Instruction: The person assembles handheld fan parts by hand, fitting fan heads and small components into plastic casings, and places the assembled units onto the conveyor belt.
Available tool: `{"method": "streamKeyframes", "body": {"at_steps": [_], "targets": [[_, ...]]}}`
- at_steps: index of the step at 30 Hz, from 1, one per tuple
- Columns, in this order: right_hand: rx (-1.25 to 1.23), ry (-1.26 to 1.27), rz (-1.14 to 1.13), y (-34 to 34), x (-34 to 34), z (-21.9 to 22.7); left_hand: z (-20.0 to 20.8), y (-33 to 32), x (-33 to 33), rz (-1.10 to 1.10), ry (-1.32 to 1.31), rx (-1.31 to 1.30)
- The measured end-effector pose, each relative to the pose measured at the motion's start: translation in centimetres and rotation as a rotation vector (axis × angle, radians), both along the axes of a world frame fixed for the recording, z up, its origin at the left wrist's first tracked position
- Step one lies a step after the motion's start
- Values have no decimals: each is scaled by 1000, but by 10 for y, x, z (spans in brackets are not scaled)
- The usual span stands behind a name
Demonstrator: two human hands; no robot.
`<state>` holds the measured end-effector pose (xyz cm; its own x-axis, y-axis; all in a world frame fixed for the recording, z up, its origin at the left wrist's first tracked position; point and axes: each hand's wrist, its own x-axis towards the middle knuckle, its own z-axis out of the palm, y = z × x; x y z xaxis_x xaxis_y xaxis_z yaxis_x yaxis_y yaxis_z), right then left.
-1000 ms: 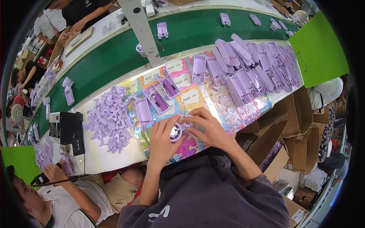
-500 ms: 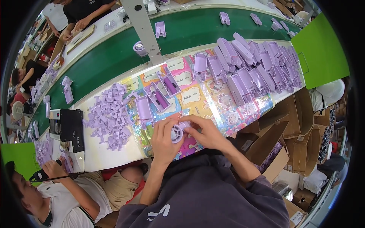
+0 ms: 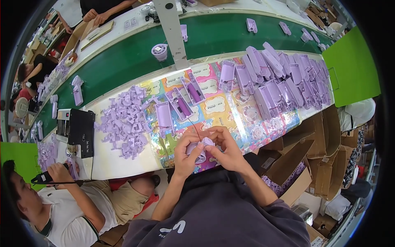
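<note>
My left hand (image 3: pixel 186 155) is closed around a round lilac plastic housing (image 3: pixel 198 155) with an open, ringed face. Closed at its upper edge, my right hand (image 3: pixel 226 149) pinches a small lilac plastic piece (image 3: pixel 207 142) against the housing. A thin dark reddish wire (image 3: pixel 194 126) runs up from the held parts towards the lilac handle shells. Just beyond my hands lie an empty lilac half-shell (image 3: pixel 164 116) and two shells, each with a purple cylinder (image 3: pixel 183 108) inside. My fingers partly hide where the two held parts meet.
Small lilac parts (image 3: pixel 123 119) lie heaped on the left, beside a black-and-silver machine (image 3: pixel 81 131). Lilac shells (image 3: pixel 284 88) are piled at the right. Beyond runs a green conveyor belt (image 3: pixel 214 37) with a metal post (image 3: pixel 170 33). A co-worker (image 3: pixel 78 210) sits at left; cardboard boxes (image 3: pixel 296 173) stand at right.
My hands have turned the round housing so its ringed face shows less. My left thumb now lies across it, and the wire shows more plainly. The whole view has shifted a little.
</note>
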<state>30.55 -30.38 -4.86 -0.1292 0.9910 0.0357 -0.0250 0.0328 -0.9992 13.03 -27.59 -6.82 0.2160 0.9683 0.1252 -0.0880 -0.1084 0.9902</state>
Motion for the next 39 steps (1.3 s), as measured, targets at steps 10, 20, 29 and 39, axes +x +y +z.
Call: {"method": "streamKeyframes", "body": {"at_steps": [10, 20, 29, 39], "targets": [[-90, 185, 25, 7, 2, 27, 37, 8, -4, -56, -103, 19], [319, -410, -204, 6, -36, 25, 39, -2, 1, 160, -152, -140], [-132, 25, -185, 13, 21, -13, 61, 46, -73, -60, 1151, 528], [-160, 52, -143, 17, 25, -14, 58, 84, -71, -259, 1318, 883]]}}
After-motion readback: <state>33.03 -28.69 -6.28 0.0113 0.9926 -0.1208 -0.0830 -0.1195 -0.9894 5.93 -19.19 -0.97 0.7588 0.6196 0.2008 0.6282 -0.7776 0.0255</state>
